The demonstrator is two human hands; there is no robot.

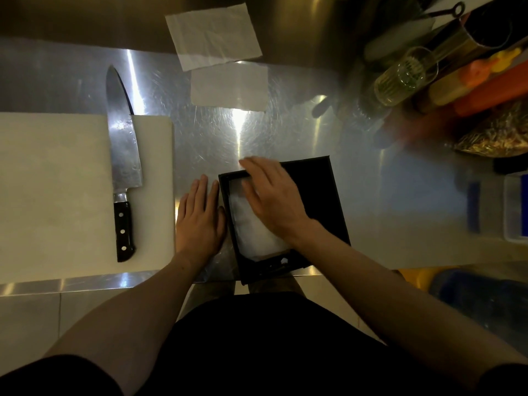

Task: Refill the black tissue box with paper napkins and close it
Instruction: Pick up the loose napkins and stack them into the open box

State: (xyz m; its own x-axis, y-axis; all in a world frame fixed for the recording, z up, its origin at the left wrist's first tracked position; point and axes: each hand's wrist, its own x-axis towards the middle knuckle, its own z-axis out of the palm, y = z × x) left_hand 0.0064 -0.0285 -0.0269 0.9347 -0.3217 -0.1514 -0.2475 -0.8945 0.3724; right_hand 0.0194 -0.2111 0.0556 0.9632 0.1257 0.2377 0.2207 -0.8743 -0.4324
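The black tissue box (pixel 320 192) lies open on the steel counter near its front edge. White paper napkins (pixel 251 232) fill its left half. My right hand (pixel 271 195) lies flat across the napkins and the box's far rim, fingers together, pressing down. My left hand (pixel 200 218) rests flat on the counter, touching the box's left wall. A black panel, the right part of the box, lies beside the napkins; whether it is the lid I cannot tell.
A white cutting board (pixel 57 195) lies at the left with a large black-handled knife (pixel 123 167) on it. Two loose paper sheets (pixel 214 35) (pixel 228 87) lie at the back. Bottles and a glass (pixel 405 75) crowd the right back; a plastic container (pixel 514 207) stands at the right edge.
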